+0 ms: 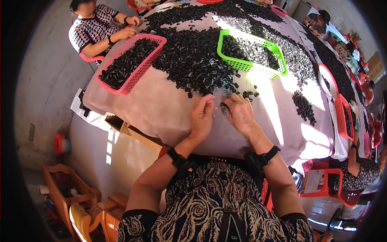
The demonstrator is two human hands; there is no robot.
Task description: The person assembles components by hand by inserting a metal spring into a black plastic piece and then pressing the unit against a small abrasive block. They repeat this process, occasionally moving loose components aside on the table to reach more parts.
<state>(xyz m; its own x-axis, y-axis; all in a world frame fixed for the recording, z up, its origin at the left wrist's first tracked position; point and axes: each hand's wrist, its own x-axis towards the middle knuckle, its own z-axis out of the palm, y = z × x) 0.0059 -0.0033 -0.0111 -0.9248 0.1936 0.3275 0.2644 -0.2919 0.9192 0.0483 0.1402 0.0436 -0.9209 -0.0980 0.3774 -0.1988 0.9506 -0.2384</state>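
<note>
Side by side at the near edge of a heap of small black parts, my two hands work just above the cloth. Thumb and fingers of my left hand are pinched together; whatever they hold is too small to make out. My right hand is closed, its fingers curled toward the left one. A dark piece shows at its thumb, either held or worn, I cannot tell which. Thin metal springs lie just beyond my fingertips. Several loose black parts lie beyond my right hand.
A pink basket of black parts stands at the left, a green basket at the far right. Across the left corner sits another person. A red basket and more people are along the right side. Pinkish cloth covers the table.
</note>
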